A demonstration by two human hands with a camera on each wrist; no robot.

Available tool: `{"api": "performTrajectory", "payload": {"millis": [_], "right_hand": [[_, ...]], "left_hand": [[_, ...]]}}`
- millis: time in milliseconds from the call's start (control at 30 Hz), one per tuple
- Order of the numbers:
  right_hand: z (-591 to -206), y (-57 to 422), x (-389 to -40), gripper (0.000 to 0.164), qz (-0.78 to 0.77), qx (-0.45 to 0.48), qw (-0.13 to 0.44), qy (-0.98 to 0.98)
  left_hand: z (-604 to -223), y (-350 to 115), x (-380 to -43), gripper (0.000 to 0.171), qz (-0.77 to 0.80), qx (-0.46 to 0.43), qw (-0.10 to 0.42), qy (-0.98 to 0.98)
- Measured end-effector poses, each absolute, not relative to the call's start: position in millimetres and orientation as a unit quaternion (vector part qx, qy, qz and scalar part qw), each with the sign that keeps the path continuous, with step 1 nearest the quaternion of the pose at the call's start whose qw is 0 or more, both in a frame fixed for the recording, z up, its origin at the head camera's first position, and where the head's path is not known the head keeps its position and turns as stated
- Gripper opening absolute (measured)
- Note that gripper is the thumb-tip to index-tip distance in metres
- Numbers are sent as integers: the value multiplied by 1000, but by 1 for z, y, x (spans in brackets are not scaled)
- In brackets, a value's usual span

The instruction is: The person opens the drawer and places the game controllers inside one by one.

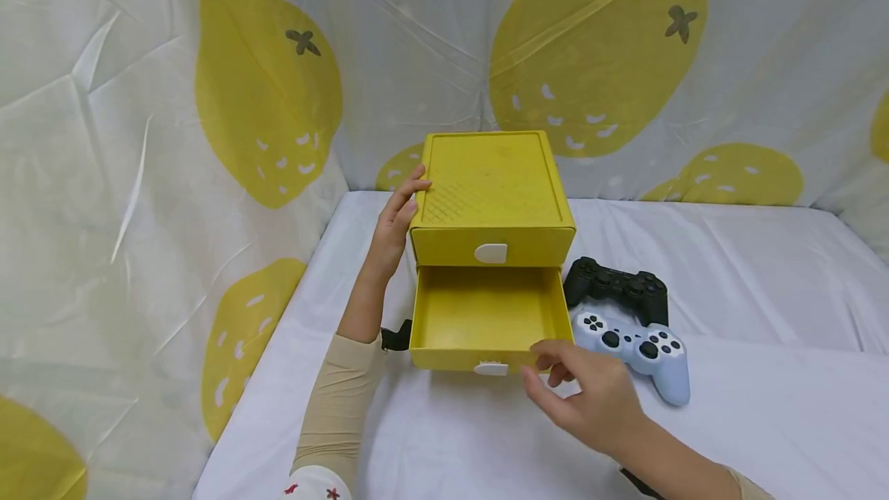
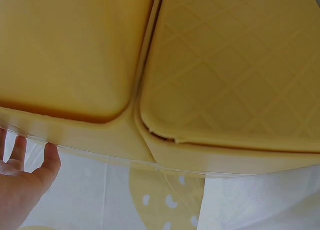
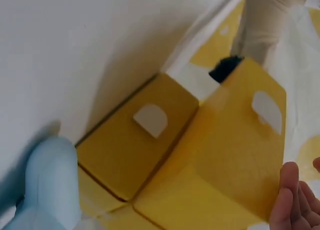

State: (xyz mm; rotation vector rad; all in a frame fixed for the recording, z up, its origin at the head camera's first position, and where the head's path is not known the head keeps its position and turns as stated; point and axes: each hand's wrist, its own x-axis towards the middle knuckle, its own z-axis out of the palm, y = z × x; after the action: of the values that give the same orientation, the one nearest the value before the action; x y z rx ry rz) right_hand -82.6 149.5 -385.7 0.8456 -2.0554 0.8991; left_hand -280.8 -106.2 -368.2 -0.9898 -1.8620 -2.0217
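Note:
A yellow drawer cabinet (image 1: 500, 168) stands with one drawer (image 1: 491, 307) pulled out, its visible floor bare. A white tab handle (image 1: 491, 369) sits on that drawer's front. My left hand (image 1: 397, 226) rests along the cabinet's left side, fingertips at the top edge; the left wrist view shows the fingers (image 2: 49, 162) against the wall. At the drawer's front right corner is my right hand (image 1: 590, 392), fingertips by the rim and thumb held apart. The right wrist view shows these fingers (image 3: 287, 190) beside the drawer, and a closed drawer front (image 3: 127, 150) beneath it.
Right of the cabinet lie a black game controller (image 1: 625, 288) and a light blue game controller (image 1: 639, 349), close together. A white cloth (image 1: 778, 400) covers the surface. Behind and to the left hangs a lemon-print curtain (image 1: 410, 37).

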Motion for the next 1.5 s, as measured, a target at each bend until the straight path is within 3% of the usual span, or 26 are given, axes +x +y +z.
{"api": "performTrajectory", "payload": {"millis": [67, 200, 333, 567, 833, 1300, 1500], "right_hand": [[-376, 161, -84, 35, 375, 306, 353, -801], [-363, 182, -85, 10, 392, 250, 326, -823], [-356, 199, -85, 27, 398, 195, 301, -844], [-351, 229, -88, 18, 374, 81, 175, -907], [-352, 260, -101, 35, 350, 6, 71, -934], [-376, 310, -136, 53, 339, -58, 38, -938], [-393, 329, -155, 65, 360, -88, -9, -929]], "left_hand": [[-368, -106, -281, 49, -686, -336, 111, -636], [-369, -106, -281, 53, -686, -335, 112, -637], [-369, -105, -282, 49, -686, -336, 112, -635], [-368, -106, -280, 43, -692, -336, 107, -629], [-350, -105, -263, 41, -688, -325, 96, -642], [-344, -103, -256, 39, -689, -333, 99, -637], [-344, -104, -256, 39, -686, -333, 100, -639]]}}
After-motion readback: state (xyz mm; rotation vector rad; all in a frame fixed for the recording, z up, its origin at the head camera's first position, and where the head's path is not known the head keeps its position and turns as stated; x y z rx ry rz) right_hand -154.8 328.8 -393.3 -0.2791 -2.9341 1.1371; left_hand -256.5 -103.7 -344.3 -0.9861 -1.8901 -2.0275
